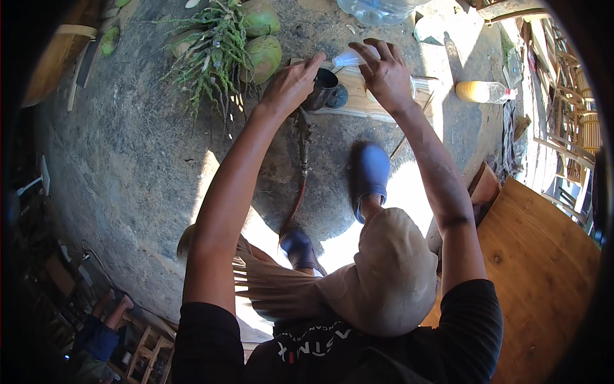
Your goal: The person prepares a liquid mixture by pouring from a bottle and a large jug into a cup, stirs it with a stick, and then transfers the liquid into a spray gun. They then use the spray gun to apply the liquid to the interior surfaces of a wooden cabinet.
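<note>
My left hand is closed at the left side of a dark metal mug, its fingers up against the rim. A small clear plastic cup is tilted to the right of the mug. My right hand grips it with bent fingers; the far side of that grip is hidden. A dark round piece sits against the mug's right side. Just below the mug lies a metal torch-like fitting with a thin reddish hose running toward my shoe.
A pale wooden board lies under my hands. Green coconuts and a stalk cluster are at the left. A bottle of yellow liquid lies right; a large clear jug stands beyond. Another person is at lower left.
</note>
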Demonstrator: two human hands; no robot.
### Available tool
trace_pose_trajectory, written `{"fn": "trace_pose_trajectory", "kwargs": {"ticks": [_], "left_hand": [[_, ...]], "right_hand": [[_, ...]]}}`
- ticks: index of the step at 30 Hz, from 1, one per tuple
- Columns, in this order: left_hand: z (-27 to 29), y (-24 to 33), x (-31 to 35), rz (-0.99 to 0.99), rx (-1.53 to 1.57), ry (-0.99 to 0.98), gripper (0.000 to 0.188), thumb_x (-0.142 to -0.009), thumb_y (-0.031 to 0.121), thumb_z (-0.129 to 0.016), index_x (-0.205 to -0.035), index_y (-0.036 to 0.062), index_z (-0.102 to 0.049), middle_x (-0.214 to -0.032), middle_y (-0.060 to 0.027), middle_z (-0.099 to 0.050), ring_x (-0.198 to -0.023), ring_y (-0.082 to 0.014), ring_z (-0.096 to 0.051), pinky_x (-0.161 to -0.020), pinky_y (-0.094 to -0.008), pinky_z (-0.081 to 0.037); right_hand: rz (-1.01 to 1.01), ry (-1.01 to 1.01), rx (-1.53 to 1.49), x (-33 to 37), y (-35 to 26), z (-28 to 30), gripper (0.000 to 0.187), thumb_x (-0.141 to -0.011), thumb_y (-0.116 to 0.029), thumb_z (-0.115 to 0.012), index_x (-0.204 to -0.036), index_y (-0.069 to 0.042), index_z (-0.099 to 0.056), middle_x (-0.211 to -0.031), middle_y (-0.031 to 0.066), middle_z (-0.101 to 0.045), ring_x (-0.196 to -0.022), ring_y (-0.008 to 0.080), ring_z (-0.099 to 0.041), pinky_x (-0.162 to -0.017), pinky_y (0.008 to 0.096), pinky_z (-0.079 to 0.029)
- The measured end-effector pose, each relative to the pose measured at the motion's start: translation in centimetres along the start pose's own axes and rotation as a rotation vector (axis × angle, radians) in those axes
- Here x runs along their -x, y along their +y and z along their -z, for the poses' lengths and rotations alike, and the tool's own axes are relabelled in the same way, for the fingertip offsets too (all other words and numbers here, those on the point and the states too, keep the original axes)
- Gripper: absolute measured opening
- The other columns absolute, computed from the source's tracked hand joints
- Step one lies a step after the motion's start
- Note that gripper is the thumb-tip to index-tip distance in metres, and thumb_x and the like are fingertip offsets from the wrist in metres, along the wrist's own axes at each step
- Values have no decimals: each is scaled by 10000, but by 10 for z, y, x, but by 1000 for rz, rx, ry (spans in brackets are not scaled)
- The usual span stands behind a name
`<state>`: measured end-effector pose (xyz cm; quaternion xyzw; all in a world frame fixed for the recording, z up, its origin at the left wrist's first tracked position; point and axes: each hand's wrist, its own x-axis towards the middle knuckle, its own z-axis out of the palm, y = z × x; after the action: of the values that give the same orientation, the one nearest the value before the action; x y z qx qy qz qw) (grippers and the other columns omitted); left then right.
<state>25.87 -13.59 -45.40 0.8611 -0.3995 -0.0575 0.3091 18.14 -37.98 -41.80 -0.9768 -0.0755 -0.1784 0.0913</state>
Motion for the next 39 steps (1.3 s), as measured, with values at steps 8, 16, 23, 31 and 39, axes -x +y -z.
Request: {"fn": "trace_pose_trajectory", "kwargs": {"ticks": [8,16,23,31,39], "left_hand": [[-5,1,-8,-55,-135,-64,496,-969,-3,-622,-1451,56,-521,-1157,-223,-736,-1070,-441,-723,-921,-512,-612],[1,5,3,290,596,179,633,-844,122,-906,-1386,91,-581,-1169,-60,-802,-1056,-199,-732,-985,-415,-548],[-7,7,7,239,652,256,644,-820,204,-932,-1362,105,-598,-1149,-13,-822,-959,-143,-743,-919,-343,-560],[0,13,9,250,708,242,624,-851,183,-918,-1377,104,-592,-1185,-40,-807,-1093,-170,-712,-1021,-387,-535],[0,13,9,242,689,239,627,-857,186,-917,-1380,93,-584,-1181,-40,-805,-1140,-166,-718,-1047,-398,-532]], "right_hand": [[-1,-18,17,6,0,-2,565,-890,-108,-713,-1431,-257,-651,-1329,70,-645,-1245,337,-598,-1024,467,-543],[-40,-53,-91,4,-2,-1,567,-893,-140,-759,-1435,-257,-640,-1331,73,-636,-1217,338,-611,-1012,461,-549],[47,-13,-10,-1,-6,0,588,-895,-120,-752,-1450,-273,-635,-1326,58,-637,-1229,314,-603,-1019,448,-544],[66,15,20,-4,-10,0,563,-896,-103,-739,-1424,-286,-668,-1352,46,-635,-1242,302,-596,-1039,444,-530],[60,36,35,-5,-16,4,540,-898,-89,-726,-1402,-280,-688,-1356,48,-633,-1252,299,-592,-1040,444,-525]]}}
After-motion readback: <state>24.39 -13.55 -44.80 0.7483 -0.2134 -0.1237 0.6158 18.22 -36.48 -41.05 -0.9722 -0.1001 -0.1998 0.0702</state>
